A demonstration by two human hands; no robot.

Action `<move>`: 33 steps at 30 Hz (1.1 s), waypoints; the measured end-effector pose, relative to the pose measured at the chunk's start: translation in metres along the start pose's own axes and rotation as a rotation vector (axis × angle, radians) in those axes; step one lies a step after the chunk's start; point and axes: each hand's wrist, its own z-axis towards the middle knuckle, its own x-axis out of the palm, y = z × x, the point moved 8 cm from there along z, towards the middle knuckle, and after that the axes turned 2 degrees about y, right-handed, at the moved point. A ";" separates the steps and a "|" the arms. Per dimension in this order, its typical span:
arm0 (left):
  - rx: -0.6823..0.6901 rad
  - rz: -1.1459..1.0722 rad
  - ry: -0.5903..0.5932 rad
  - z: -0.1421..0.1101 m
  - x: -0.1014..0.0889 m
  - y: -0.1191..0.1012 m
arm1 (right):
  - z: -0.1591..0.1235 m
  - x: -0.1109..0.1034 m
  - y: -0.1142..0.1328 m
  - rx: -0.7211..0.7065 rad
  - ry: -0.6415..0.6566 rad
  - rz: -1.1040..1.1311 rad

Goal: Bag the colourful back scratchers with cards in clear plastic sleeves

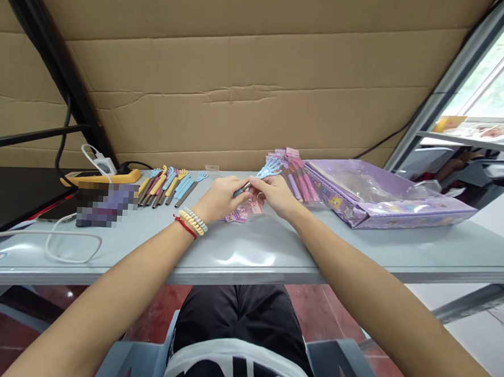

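Note:
My left hand [220, 198] and my right hand [274, 194] meet above the grey table [273, 252], both pinched on one small blue hand-shaped back scratcher [267, 169] whose claw sticks up and to the right. Small pink paper labels [242, 212] lie on the table just under my hands. My left wrist carries beaded and red bracelets.
A row of yellow, blue and pink scratchers [169, 184] lies to the left. Packed pink ones [298, 174] lie to the right beside a purple display box [383, 196]. A power strip [103, 176], cables and a blurred item sit far left. Cardboard walls the back.

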 end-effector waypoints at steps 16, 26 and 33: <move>-0.116 -0.182 0.001 -0.003 -0.004 0.016 | 0.002 -0.017 0.004 0.025 -0.065 0.212; -0.296 0.260 0.237 -0.016 0.017 0.086 | -0.005 -0.043 -0.006 0.251 -0.100 -0.109; -0.278 0.312 0.233 -0.013 0.032 0.094 | -0.016 -0.029 -0.022 0.498 0.183 -0.884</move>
